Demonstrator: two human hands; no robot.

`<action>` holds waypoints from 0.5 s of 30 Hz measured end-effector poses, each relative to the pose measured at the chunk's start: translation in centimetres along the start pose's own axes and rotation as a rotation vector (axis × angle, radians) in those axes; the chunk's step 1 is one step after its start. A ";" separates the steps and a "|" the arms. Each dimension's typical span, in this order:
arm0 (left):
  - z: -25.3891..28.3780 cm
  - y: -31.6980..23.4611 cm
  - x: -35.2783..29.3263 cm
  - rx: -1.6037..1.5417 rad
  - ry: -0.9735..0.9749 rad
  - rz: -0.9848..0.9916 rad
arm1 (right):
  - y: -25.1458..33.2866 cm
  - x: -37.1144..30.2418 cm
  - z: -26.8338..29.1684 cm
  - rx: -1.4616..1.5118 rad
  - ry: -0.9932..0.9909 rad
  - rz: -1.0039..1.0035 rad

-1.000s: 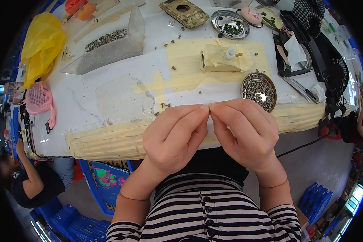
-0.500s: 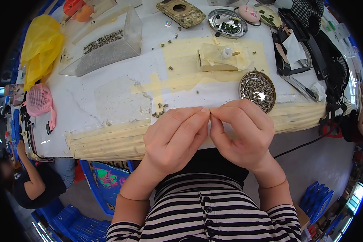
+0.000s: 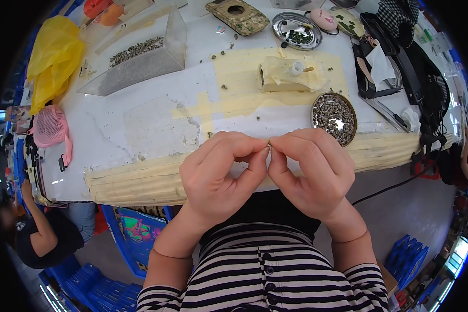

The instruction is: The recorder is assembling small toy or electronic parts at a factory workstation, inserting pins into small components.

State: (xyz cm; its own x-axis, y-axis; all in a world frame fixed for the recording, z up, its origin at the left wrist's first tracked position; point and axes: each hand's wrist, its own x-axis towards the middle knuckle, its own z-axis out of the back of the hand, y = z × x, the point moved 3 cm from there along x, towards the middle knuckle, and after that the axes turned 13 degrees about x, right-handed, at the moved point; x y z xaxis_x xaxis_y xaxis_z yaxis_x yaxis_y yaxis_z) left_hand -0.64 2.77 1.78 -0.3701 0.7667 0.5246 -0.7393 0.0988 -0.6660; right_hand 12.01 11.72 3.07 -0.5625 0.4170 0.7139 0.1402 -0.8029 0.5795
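My left hand (image 3: pixel 218 174) and my right hand (image 3: pixel 314 171) meet fingertip to fingertip above the near edge of the table. Between the pinched thumbs and forefingers is a tiny metallic part (image 3: pixel 269 145), too small to make out its kind. Both hands are closed in a pinch on it. Just beyond my right hand stands a round tin (image 3: pixel 313 115) holding many small metal pieces (image 3: pixel 332 112). A white sheet (image 3: pixel 291 117) lies under and beyond my hands. Behind it is a tape-wrapped block (image 3: pixel 283 78) with a small white cup (image 3: pixel 297 67) on top.
A clear bin (image 3: pixel 178 44) with small parts stands far left, near a yellow bag (image 3: pixel 52 57) and pink mesh item (image 3: pixel 50 127). Farther back are a camouflage model hull (image 3: pixel 255 26) and metal dish (image 3: pixel 317 39). Tweezers (image 3: pixel 385 112) lie right. Another person (image 3: pixel 47 234) sits left.
My left hand has shifted slightly left and its thumb and fingers now form a rounder pinch. The tiny part shows more plainly between the fingertips. My right hand has hardly moved.
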 end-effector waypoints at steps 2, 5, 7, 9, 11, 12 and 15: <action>0.0 0.2 -0.2 -0.036 -0.009 0.040 | 0.1 0.1 -0.1 -0.007 0.006 0.006; -0.3 0.5 -0.4 -0.137 -0.010 0.123 | 0.2 0.2 0.0 -0.025 0.004 0.001; -0.4 0.7 -0.4 -0.170 0.001 0.150 | 0.1 0.0 -0.1 -0.040 -0.005 0.014; -0.4 0.8 -0.4 -0.186 0.016 0.166 | 0.0 -0.1 -0.2 -0.048 -0.009 0.045; -0.2 0.8 -0.4 -0.185 0.036 0.171 | -0.2 -0.2 -0.2 -0.051 -0.005 0.094; -0.2 0.9 -0.4 -0.254 0.052 0.215 | -0.3 -0.2 -0.2 -0.050 -0.007 0.104; -0.3 1.1 -0.5 -0.459 0.106 0.336 | -0.5 -0.3 -0.2 -0.050 -0.014 0.137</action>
State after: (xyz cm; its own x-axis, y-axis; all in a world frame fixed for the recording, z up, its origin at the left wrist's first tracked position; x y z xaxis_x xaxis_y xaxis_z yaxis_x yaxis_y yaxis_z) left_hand -1.13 2.71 0.60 -0.4662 0.8608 0.2042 -0.2624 0.0859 -0.9611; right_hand 11.97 11.88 2.49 -0.5297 0.3075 0.7905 0.1737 -0.8729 0.4559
